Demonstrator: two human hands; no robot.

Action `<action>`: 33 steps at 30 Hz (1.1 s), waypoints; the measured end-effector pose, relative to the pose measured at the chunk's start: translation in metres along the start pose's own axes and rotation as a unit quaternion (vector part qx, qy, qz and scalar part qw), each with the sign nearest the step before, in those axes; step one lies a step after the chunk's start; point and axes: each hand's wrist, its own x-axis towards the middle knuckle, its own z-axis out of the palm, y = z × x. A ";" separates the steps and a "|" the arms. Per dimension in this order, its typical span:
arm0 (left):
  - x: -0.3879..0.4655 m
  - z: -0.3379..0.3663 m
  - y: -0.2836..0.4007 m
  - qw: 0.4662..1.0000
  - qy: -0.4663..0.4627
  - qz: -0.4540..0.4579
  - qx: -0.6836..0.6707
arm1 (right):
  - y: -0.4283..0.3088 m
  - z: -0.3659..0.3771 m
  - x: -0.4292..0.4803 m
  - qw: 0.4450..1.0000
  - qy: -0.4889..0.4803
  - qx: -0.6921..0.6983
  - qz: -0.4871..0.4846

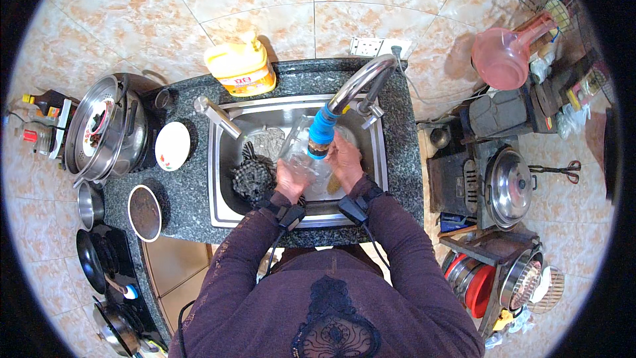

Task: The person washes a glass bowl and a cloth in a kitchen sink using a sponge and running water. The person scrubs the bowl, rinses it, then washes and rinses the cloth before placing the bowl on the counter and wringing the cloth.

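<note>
Over a stainless steel sink (214,179), my left hand (292,179) and my right hand (345,159) hold a clear, see-through container (297,146) between them, just under the blue nozzle (322,132) of the curved faucet (365,77). The nozzle hides part of the container and of my right fingers. To the left of my left hand, a black-and-white checked cloth (253,179) lies bunched in the sink. A greyish crumpled piece (268,140) rests behind it. Something yellowish-brown (333,185) shows below my right hand.
On the granite counter (189,209) stand a yellow detergent jug (242,69), a white bowl (173,146), a brown-filled bowl (144,213) and stacked steel pots (129,134). A pink dipper (502,57) hangs at right, above a lidded pot (509,189). A soap dispenser (218,117) overhangs the sink's left corner.
</note>
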 end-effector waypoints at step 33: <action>0.011 -0.006 0.029 0.993 -0.053 -0.102 0.017 | 0.015 0.004 -0.027 0.910 -0.169 -0.372 -0.076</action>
